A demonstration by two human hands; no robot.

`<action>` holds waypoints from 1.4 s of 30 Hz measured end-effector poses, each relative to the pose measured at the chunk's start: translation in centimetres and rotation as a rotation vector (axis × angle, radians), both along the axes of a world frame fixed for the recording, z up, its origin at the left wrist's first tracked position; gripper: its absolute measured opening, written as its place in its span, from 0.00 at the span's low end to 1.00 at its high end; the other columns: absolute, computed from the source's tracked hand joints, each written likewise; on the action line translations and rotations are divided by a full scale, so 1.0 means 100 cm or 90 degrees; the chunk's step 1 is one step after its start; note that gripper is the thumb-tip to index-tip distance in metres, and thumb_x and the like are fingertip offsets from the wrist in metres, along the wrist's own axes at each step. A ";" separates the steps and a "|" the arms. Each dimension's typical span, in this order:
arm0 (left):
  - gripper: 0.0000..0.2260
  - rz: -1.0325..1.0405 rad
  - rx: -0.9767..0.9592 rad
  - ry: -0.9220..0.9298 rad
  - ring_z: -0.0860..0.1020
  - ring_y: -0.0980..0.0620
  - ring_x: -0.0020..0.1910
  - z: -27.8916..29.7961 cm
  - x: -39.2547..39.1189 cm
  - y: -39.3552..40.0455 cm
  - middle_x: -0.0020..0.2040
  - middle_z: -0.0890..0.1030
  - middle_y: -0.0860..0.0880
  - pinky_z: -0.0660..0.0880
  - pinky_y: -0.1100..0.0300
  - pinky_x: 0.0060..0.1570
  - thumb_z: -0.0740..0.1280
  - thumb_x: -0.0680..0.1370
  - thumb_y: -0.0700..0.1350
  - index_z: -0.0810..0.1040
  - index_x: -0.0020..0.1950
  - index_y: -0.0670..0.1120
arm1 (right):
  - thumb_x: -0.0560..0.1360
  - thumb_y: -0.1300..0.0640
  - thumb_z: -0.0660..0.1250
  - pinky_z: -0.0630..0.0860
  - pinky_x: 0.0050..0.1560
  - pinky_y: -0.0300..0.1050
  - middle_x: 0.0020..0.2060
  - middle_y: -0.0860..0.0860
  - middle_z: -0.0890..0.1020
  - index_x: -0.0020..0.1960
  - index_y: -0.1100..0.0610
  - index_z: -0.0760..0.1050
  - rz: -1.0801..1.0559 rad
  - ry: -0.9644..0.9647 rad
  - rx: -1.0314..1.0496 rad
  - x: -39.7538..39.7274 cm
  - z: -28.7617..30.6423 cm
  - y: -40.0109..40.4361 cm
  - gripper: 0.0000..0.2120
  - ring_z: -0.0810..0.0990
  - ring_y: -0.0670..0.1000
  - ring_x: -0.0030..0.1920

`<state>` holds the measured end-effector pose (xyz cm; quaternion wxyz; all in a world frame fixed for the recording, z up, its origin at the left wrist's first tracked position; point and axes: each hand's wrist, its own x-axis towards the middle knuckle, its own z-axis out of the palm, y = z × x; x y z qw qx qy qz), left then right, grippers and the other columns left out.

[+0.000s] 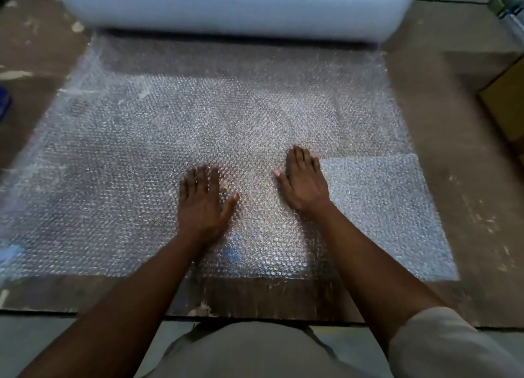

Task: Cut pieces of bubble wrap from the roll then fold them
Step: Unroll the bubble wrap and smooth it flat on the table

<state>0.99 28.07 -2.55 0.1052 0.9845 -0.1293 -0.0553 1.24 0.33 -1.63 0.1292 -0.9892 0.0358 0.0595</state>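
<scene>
Your two hands lie flat on the bubble wrap sheet (pixel 170 128), palms down. Your left hand (pixel 202 197) has its fingers straight and close together, with the thumb sticking out to the right. Its grip is loose: nothing is held, it only presses on the sheet. Your right hand (pixel 304 179) is the same, flat with straight fingers, the thumb pointing left toward the other hand. Its grip holds nothing either. The right hand sits a bit farther from you than the left one, and there is a gap of bare sheet between them.

The sheet is spread out on the brown surface (pixel 442 139) and runs from the near edge up to the big roll (pixel 226 6) at the far side. The roll is white and thick and lies across the top of the view. The sheet goes in under it, so you cannot tell if it has been cut off.

Just to the right of your right hand, one corner part (pixel 380 207) of the sheet looks paler and thicker, as if it lies doubled over. Your right hand touches its left edge.

A cardboard box (pixel 507 102) sits at the right edge, well apart from the sheet. The view is a little blurred.
</scene>
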 end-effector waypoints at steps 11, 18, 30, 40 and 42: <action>0.37 -0.105 0.028 -0.030 0.35 0.41 0.86 -0.013 -0.032 -0.053 0.88 0.41 0.42 0.42 0.37 0.84 0.43 0.84 0.71 0.41 0.88 0.53 | 0.86 0.34 0.40 0.42 0.84 0.59 0.87 0.56 0.46 0.87 0.57 0.43 0.045 0.009 -0.046 -0.074 -0.005 0.004 0.38 0.41 0.56 0.86; 0.34 -0.187 0.038 -0.087 0.39 0.38 0.86 -0.006 -0.052 -0.070 0.88 0.42 0.39 0.45 0.33 0.83 0.49 0.86 0.65 0.45 0.89 0.53 | 0.86 0.36 0.41 0.41 0.84 0.62 0.86 0.55 0.42 0.87 0.46 0.41 0.055 -0.010 -0.015 -0.126 0.004 0.015 0.32 0.37 0.57 0.85; 0.36 -0.079 0.022 -0.056 0.39 0.42 0.87 -0.002 -0.059 -0.024 0.88 0.43 0.42 0.43 0.39 0.84 0.44 0.85 0.68 0.43 0.89 0.52 | 0.86 0.35 0.43 0.42 0.83 0.66 0.86 0.57 0.42 0.87 0.46 0.36 0.083 -0.022 -0.016 -0.128 0.003 0.040 0.34 0.37 0.59 0.85; 0.38 -0.065 0.016 -0.026 0.37 0.42 0.86 -0.004 -0.060 0.010 0.88 0.42 0.41 0.41 0.41 0.85 0.43 0.84 0.70 0.42 0.89 0.50 | 0.85 0.33 0.40 0.37 0.83 0.64 0.85 0.58 0.37 0.85 0.48 0.30 0.070 0.019 -0.020 -0.118 0.004 0.058 0.36 0.33 0.60 0.84; 0.38 -0.057 0.018 -0.049 0.40 0.41 0.87 -0.002 -0.053 0.025 0.88 0.45 0.40 0.43 0.38 0.84 0.44 0.85 0.69 0.45 0.89 0.49 | 0.86 0.34 0.41 0.37 0.83 0.63 0.85 0.58 0.37 0.85 0.49 0.31 0.075 0.001 -0.020 -0.107 0.010 0.078 0.37 0.34 0.60 0.84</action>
